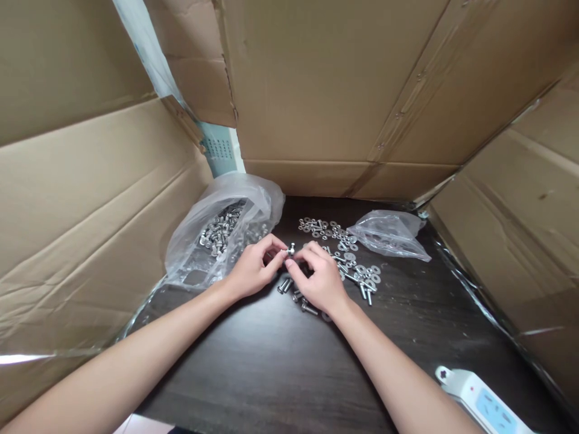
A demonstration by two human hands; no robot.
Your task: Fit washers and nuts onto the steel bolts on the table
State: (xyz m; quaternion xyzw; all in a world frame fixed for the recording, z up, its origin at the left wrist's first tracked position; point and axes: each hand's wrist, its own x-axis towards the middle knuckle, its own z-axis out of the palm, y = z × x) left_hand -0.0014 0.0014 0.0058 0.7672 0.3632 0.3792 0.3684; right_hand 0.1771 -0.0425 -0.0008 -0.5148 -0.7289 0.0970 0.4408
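Note:
Between finger and thumb, my left hand [257,265] pinches a small metal bolt [291,249] that seems to carry a washer or nut. My right hand [319,277] is closed close beside it, thumb and fingertips at the bolt's near end; whether it grips the bolt too or a separate small part is hidden. Loose bolts [309,308] lie under and in front of my right hand. Beyond it spreads a scatter of washers [373,274], nuts and bolts. Left of my hands, an open clear plastic bag [185,241] holds many assembled-looking bolts [221,229].
Cardboard walls [335,90] enclose the dark wooden table [253,367] at the back and both sides. A crumpled clear plastic bag [391,229] lies at the back right. A white power strip [479,398] sits at the front right, next to my right forearm.

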